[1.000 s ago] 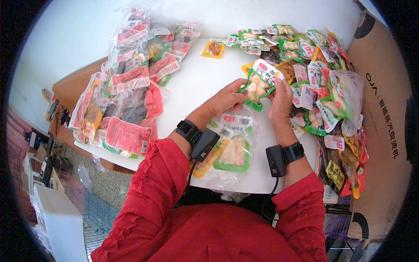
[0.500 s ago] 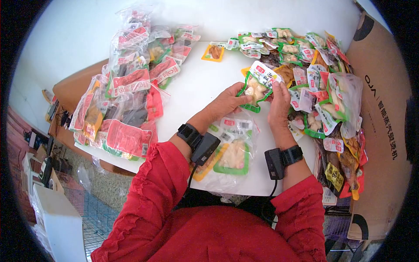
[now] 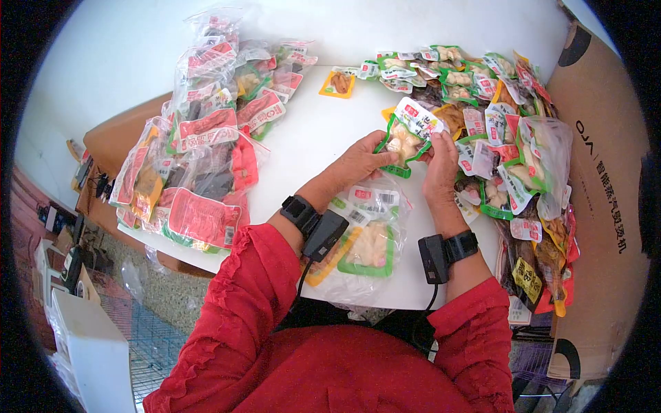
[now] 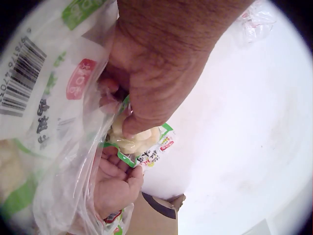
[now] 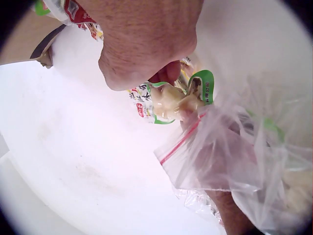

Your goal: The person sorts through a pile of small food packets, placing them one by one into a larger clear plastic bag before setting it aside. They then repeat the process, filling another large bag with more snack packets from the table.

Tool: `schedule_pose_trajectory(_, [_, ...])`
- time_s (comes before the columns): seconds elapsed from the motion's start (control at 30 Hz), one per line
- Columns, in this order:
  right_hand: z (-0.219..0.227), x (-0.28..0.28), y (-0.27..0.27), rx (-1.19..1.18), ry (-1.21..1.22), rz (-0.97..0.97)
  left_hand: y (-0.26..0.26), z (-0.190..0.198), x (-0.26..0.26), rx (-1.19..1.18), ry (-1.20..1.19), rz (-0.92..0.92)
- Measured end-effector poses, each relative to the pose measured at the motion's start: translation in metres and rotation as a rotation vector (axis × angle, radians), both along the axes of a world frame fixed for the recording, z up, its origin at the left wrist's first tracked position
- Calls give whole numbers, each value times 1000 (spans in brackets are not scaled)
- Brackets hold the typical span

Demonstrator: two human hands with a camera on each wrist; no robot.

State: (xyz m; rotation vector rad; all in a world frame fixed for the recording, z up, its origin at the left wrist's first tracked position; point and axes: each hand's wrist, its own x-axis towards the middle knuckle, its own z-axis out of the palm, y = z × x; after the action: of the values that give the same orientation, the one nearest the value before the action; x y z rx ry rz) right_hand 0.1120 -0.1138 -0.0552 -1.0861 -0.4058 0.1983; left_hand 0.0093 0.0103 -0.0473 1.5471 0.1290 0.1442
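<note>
Here, head: left hand (image 3: 358, 162) and right hand (image 3: 441, 162) pinch green-edged snack packet (image 3: 406, 138) above white table (image 3: 310, 138), loose packets (image 3: 502, 124) at 3 o'clock | left wrist: fingers curled on packet (image 4: 139, 142) | right wrist: thumb clamps it beside clear zip bag (image 5: 234, 152).

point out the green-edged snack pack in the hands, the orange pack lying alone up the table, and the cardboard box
green-edged snack pack (image 3: 406, 141), head view, on its pale contents
orange pack (image 3: 337, 82), head view, its middle
cardboard box (image 3: 599, 206), head view, printed side
</note>
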Motion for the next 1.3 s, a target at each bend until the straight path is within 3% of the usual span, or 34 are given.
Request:
schedule_pose_trajectory(0.47, [-4, 3, 0, -19, 5, 14, 4, 0, 0, -30, 11, 10])
schedule_pose_trajectory(0.53, [2, 1, -3, 39, -31, 193, 12, -6, 4, -98, -138, -24])
schedule_pose_trajectory(0.57, [6, 0, -4, 40, -31, 193, 12, -3, 1, -98, -138, -24])
schedule_pose_trajectory(0.63, [13, -3, -6, 5, -51, 248, 13, 6, -7, -552, 19, 7])
schedule_pose_trajectory(0.67, [15, -4, -6, 6, -50, 247, 19, 2, -7, -552, 20, 6])
schedule_pose_trajectory(0.73, [16, -6, -6, -2, -106, 279, 26, 1, -6, -671, -28, -381])
schedule_pose_trajectory(0.77, [18, -7, -6, -2, -105, 278, 22, 3, -7, -672, -26, -381])
schedule_pose_trajectory(0.83, [20, -8, -6, 89, -45, 468, 9, 9, -10, -647, 169, -104])
schedule_pose_trajectory(0.93, [16, -1, -12, 82, -58, 631, 12, 0, -5, -650, 162, -175])
schedule_pose_trajectory(0.97, [15, 0, -10, 81, -58, 632, 18, -9, -1, -651, 162, -173])
schedule_pose_trajectory(1.03, [13, 2, -7, 95, -28, 511, 28, -18, 6, -727, -11, -545])
schedule_pose_trajectory(1.17, [7, 9, -7, -5, 14, 316, 18, -3, 5, -632, 50, -373])
schedule_pose_trajectory(1.23, [1, 16, -6, 10, 0, 214, 2, 15, -1, -593, 25, -120])
schedule_pose_trajectory(1.3, [-1, 18, -7, -14, -2, 146, 16, 6, 0, -605, 36, -182])
